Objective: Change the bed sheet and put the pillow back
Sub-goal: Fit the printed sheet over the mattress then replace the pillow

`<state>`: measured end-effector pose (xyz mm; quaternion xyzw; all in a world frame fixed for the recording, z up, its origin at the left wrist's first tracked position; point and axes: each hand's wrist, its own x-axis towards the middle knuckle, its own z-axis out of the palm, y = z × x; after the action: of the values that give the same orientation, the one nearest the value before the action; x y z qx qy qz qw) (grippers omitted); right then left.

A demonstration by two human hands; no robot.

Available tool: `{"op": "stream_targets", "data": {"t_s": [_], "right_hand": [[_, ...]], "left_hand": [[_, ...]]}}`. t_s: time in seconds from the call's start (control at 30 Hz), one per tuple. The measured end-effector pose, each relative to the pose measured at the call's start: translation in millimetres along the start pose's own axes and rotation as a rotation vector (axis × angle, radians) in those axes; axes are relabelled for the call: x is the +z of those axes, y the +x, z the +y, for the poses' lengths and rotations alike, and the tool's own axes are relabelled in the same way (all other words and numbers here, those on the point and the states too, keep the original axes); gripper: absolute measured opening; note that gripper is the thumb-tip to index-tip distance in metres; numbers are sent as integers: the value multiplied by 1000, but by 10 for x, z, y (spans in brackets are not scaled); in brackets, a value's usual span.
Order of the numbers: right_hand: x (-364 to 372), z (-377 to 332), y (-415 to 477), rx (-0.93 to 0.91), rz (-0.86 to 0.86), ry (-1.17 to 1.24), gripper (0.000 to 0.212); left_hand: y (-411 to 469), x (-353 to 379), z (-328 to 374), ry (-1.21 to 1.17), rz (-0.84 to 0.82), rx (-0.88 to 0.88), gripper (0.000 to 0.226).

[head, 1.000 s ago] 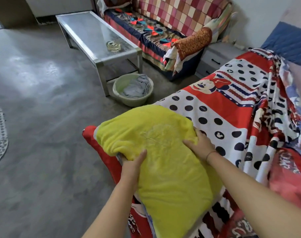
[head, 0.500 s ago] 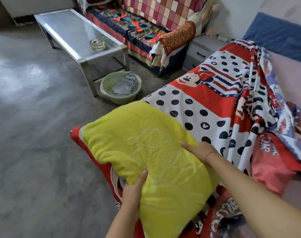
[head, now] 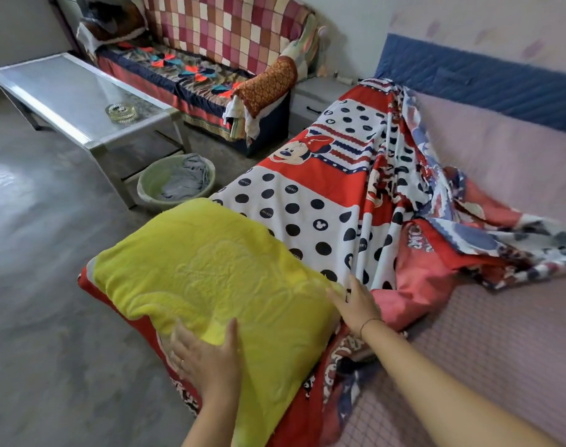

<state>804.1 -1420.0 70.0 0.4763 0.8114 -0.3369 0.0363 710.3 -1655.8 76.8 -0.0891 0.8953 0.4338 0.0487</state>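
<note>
The left hand (head: 207, 359) and right hand (head: 356, 304) lie flat and apart on the yellow pillow (head: 210, 285), which rests on the crumpled sheet (head: 307, 195) at the edge of the bed (head: 501, 317); next, I think, the pillow must be lifted away so that the sheet comes free.

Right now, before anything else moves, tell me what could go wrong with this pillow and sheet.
1. The pillow sits at the very edge of the bed, and the left hand and right hand only rest flat on it, so it may slide to the floor.
2. The sheet runs under the pillow; pulling it could drag the pillow off.
3. The basin stands on the floor close by, a possible trip hazard.
</note>
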Motion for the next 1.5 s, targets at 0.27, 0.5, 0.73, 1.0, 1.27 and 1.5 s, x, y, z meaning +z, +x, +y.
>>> {"op": "stream_targets", "data": {"t_s": [0.27,0.5,0.73,1.0,1.27,1.5], "right_hand": [[-825,1537,-658,81,87,256,75],[-1497,2768,-922,229,174,455,67],[-1627,3020,-448,307,233,683,43],[-1568,2788,741,369,293,830,20],[-1456,2743,1725,425,336,872,25],[-1309,2903,2086,455,339,963,24]], "left_hand": [[-1486,599,367,11,-246,343,57],[-2404,1280,425,64,-476,326,57],[-2251,1687,728,165,-469,423,56],[-1480,2474,1017,255,-634,339,52],[-1349,3103,1020,335,-819,153,39],[-1381,3267,1006,276,-825,163,30]]}}
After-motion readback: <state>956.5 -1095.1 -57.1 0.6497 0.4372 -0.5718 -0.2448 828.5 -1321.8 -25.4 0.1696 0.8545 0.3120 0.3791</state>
